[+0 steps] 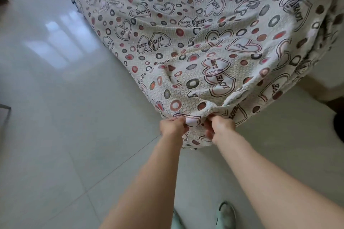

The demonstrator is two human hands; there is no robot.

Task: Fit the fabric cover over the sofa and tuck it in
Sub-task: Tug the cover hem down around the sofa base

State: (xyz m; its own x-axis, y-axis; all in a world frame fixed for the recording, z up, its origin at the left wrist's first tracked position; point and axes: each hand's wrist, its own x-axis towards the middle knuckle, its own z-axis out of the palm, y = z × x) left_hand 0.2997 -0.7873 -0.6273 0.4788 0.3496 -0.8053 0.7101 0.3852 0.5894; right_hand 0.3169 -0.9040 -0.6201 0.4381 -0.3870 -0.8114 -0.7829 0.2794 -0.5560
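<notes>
A cream fabric cover (pixel 195 29) printed with hearts, the word LOVE and coloured rings is stretched out ahead of me, above the floor. It hides nearly all of the sofa; a beige part (pixel 316 87) shows at the right, under the cover's edge. My left hand (pixel 173 125) and my right hand (pixel 219 126) sit close together, both shut on the bunched near edge of the cover. A short flap of cloth hangs below my hands.
Glossy pale floor tiles (pixel 55 117) fill the left and the near side. My two feet in light green slippers (pixel 226 214) stand at the bottom. A dark object (pixel 338 126) sits at the right edge.
</notes>
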